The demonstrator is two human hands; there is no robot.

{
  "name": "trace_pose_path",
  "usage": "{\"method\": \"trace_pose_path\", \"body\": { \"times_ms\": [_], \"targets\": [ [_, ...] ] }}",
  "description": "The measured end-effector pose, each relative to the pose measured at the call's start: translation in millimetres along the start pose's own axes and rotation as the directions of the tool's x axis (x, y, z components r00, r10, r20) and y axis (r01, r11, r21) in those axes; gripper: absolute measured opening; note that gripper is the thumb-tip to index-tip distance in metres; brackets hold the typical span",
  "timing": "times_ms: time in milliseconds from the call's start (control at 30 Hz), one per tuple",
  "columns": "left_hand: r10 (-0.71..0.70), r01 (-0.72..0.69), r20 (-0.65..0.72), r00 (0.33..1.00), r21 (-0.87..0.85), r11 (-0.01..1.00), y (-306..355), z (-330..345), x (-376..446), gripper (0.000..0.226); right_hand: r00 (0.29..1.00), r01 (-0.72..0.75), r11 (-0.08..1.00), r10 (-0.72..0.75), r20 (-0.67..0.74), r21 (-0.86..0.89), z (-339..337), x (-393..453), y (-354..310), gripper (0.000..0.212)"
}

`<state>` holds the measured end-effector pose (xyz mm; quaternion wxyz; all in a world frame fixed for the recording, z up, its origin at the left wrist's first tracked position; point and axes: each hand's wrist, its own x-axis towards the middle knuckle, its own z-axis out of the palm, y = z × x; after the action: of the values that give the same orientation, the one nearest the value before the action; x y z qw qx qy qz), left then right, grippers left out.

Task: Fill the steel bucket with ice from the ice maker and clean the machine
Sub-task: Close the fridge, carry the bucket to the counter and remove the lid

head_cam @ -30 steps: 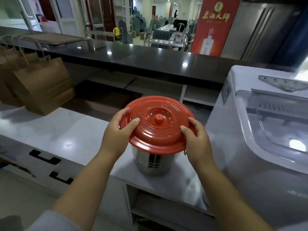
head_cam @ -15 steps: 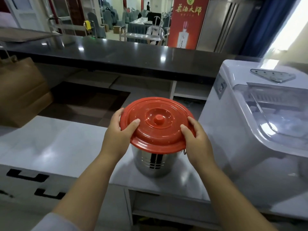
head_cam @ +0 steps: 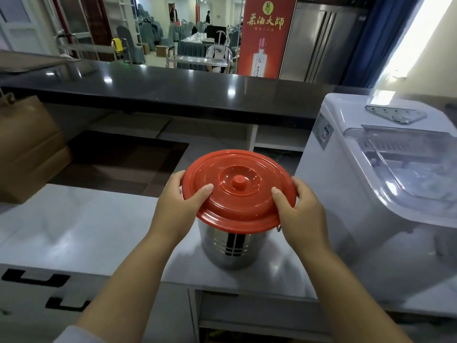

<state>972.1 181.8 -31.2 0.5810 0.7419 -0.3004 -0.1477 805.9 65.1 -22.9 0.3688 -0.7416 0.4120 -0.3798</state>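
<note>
steel bucket (head_cam: 233,246) between hands; left hand (head_cam: 176,206) | right hand (head_cam: 300,214) both gripping red lid (head_cam: 237,189) rim

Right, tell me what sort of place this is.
Probably a service bar at the back of a restaurant or banquet hall: a long dark counter, a countertop ice maker, and beyond them a dining room with covered chairs and a liquor banner.
</note>
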Motion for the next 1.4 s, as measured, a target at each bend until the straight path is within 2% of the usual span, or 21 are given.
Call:
{"method": "trace_pose_path", "body": {
  "times_ms": [167,300,433,833,1100,1167,1300,1400],
  "targets": [
    [0.026,-0.026,-0.018,0.999,-0.005,1.0,5.4,-7.1,2.6,0.047,0.997,0.05,0.999,-0.051,-0.05,-0.021,-2.7,2.2,-11.9,0.037],
    [0.08,-0.081,-0.078,0.994,-0.018,0.997,9.6,-19.8,8.5,0.06,0.99,0.13,0.991,-0.131,-0.06,-0.03,3.1,4.4,-25.5,0.048],
    [0.118,-0.122,-0.143,0.983,-0.022,0.992,8.9,-40.7,17.5,0.063,0.977,0.204,0.979,-0.205,-0.05,-0.021,19.2,6.2,-42.7,0.052],
    [0.057,-0.054,-0.311,0.949,0.019,0.998,-27.9,-136.9,38.8,0.058,0.923,0.352,0.935,-0.354,0.147,0.04,106.8,-3.1,-94.8,0.046],
    [-0.07,0.079,-0.39,0.918,0.007,0.997,-64.2,-187.5,40.8,0.054,0.894,0.32,0.947,-0.313,0.321,0.032,165.7,-15.4,-104.4,0.04],
    [-0.1,0.113,-0.39,0.915,0.01,0.994,-73.2,-194.8,39.3,0.06,0.889,0.306,0.952,-0.294,0.351,0.022,177.8,-19.6,-102.6,0.042],
    [-0.141,0.167,-0.391,0.909,0.032,0.985,-89.3,-202.0,35.9,0.049,0.876,0.29,0.957,-0.265,0.404,-0.001,201.6,-25.2,-94.1,0.04],
    [-0.183,0.216,-0.372,0.91,0.046,0.975,-103.3,-203.1,35.6,0.05,0.878,0.245,0.969,-0.211,0.429,-0.023,217.5,-26.6,-81.1,0.042]
  ]
}}
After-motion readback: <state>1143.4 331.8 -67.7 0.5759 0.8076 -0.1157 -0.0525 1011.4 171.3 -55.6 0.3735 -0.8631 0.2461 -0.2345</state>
